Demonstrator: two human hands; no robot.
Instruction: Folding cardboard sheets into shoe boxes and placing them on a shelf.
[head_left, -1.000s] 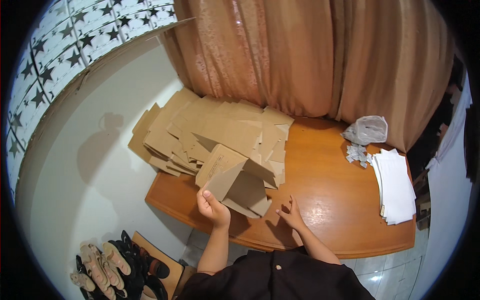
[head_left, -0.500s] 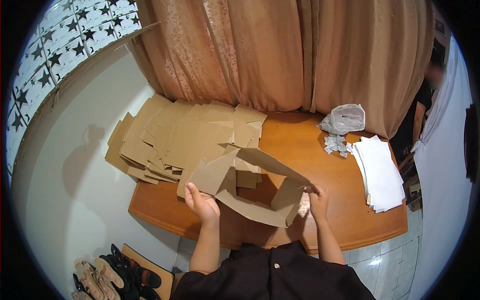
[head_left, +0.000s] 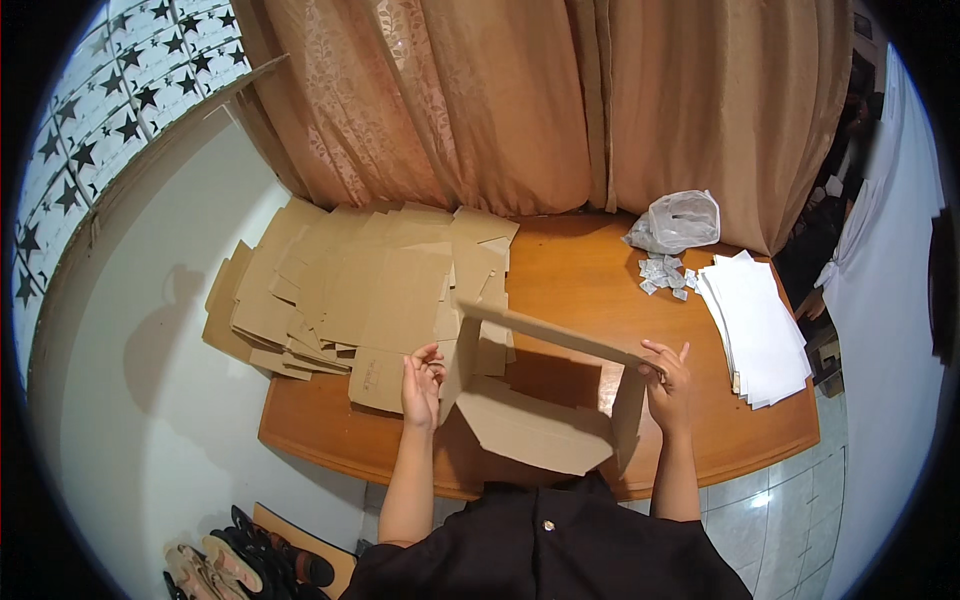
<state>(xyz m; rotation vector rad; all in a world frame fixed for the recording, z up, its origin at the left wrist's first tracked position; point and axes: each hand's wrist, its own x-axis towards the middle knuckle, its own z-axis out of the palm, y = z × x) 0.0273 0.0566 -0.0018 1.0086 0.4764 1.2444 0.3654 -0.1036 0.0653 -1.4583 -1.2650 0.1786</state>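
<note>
Shoes (head_left: 235, 565): on the floor at far left, below the bench edge.
Flat cardboard stack (head_left: 340, 290): unfolded blanks fanned over the left half of the bench (head_left: 590, 270).
Left hand (head_left: 421, 384): clasping the left side panel of the half-folded cardboard box (head_left: 535, 400), fingers curled over its edge.
Box position: raised over the near bench edge, directly between both hands; long axis runs left to right, tilted down toward the right.
Right hand (head_left: 667, 380): pinching the right end of the upper flap.
Nearer hand: neither, each holds one end.
Plastic bag (head_left: 675, 222): far right, beside small packets (head_left: 663, 275).
White paper stack (head_left: 755, 325): right bench end.
</note>
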